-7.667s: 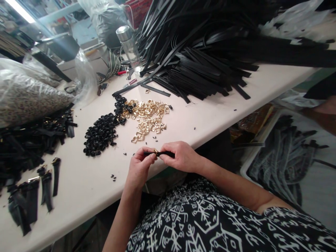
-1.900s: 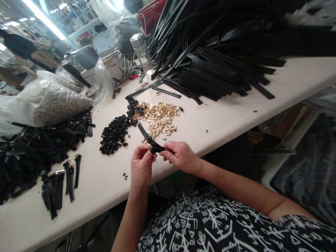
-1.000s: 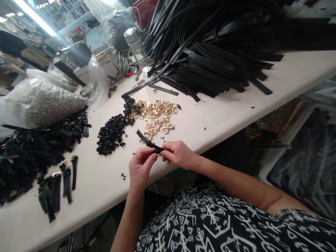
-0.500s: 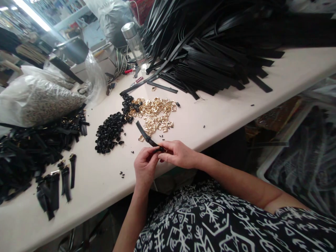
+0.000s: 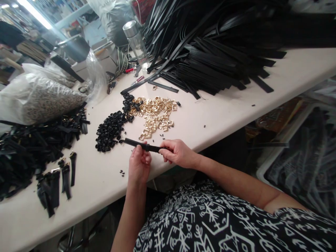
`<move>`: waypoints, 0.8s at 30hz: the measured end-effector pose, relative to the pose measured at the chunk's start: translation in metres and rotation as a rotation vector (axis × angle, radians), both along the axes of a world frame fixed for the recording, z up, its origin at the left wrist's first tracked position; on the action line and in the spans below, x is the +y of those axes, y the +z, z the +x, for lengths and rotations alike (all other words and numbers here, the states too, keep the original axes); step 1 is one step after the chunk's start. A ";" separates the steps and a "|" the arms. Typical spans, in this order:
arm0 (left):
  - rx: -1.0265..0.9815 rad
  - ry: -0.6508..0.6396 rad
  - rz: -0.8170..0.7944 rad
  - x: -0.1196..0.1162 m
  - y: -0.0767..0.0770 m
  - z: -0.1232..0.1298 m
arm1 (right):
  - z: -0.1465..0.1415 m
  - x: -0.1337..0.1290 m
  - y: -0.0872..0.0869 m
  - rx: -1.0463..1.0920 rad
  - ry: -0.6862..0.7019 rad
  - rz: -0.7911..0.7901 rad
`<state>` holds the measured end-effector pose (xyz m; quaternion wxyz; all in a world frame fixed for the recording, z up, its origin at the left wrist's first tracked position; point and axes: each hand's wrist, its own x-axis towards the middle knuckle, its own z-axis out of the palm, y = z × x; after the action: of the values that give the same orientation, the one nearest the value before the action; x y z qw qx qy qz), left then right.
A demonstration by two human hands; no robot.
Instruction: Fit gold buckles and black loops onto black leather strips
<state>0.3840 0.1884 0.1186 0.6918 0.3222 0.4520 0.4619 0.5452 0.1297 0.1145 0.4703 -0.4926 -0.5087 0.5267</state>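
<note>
A short black strap (image 5: 154,148) with a small loop around it is stretched between my hands, just above the table's front edge. My left hand (image 5: 139,161) pinches it near the loop, thumb on top. At its right end my right hand (image 5: 178,152) grips it, and that end is hidden by the fingers. Just beyond the strap lie a pile of gold buckles (image 5: 159,112) and a heap of small black loops (image 5: 110,129). The free left end of the strap points toward the black loops.
Long black strips (image 5: 215,66) cover the back right of the table (image 5: 225,115). Buckled straps (image 5: 55,185) and a larger dark heap (image 5: 21,157) lie at left, beside a plastic bag of metal pieces (image 5: 39,98). A glass bottle (image 5: 138,49) stands at the back.
My left hand has moved slightly left along the strap, away from my right hand. The strap has swung from slanting upward to lying nearly level, with more of it showing.
</note>
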 end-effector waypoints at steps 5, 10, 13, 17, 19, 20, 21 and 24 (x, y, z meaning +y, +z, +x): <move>0.082 -0.014 0.041 -0.013 -0.004 0.007 | -0.002 0.000 0.001 -0.146 -0.038 0.051; 0.251 0.054 0.254 -0.029 -0.008 0.012 | 0.000 -0.001 0.001 -0.190 -0.030 0.061; 0.291 0.017 0.306 -0.032 -0.003 0.015 | 0.004 -0.002 0.003 -0.205 0.016 0.072; 0.234 -0.045 0.241 -0.026 0.001 0.016 | 0.010 0.000 -0.003 -0.251 0.053 0.110; 0.199 -0.071 0.220 -0.022 -0.001 0.015 | 0.012 0.001 -0.009 -0.263 0.056 0.091; 0.184 -0.083 0.209 -0.021 -0.002 0.014 | 0.013 0.002 -0.012 -0.269 0.059 0.075; 0.166 -0.099 0.194 -0.020 -0.002 0.013 | 0.014 0.002 -0.015 -0.277 0.063 0.060; 0.100 -0.140 0.139 -0.021 -0.004 0.011 | 0.015 0.000 -0.018 -0.273 0.065 0.032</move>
<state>0.3951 0.1675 0.1150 0.6748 0.4229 0.4292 0.4261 0.5607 0.1293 0.0970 0.3872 -0.5354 -0.5918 0.4618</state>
